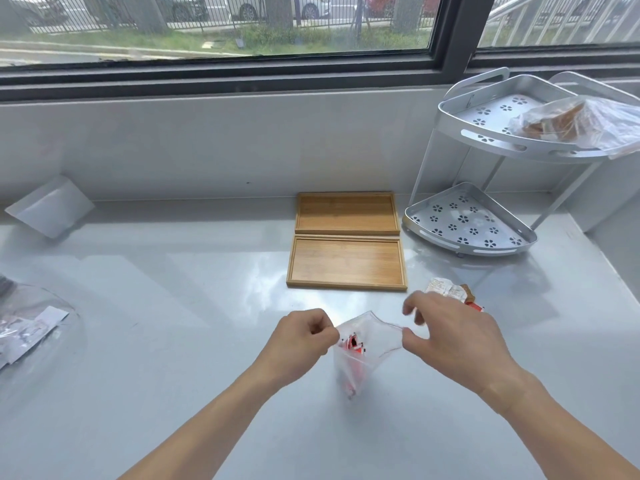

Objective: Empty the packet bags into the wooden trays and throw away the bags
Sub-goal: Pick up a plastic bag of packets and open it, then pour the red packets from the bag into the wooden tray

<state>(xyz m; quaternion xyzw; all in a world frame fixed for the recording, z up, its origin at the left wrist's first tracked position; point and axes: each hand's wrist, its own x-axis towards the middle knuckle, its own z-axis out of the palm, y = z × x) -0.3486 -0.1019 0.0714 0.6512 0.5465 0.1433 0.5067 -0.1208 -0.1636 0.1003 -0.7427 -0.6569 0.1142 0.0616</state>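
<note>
A clear packet bag (367,344) with several red sachets inside hangs above the counter, its mouth pulled apart. My left hand (301,337) pinches its left rim and my right hand (450,334) pinches its right rim. Beyond the hands lie two wooden trays with nothing in them, the near tray (346,263) and the far tray (347,213), touching edge to edge. A second packet bag (450,292) with white and red sachets lies on the counter behind my right hand, partly hidden by it.
A silver two-tier corner rack (478,223) stands at the right, with a plastic bag of brown items (568,123) on its top tier. A clear bag with pale packets (31,327) lies at the left edge. A white folded object (52,206) leans against the wall at left.
</note>
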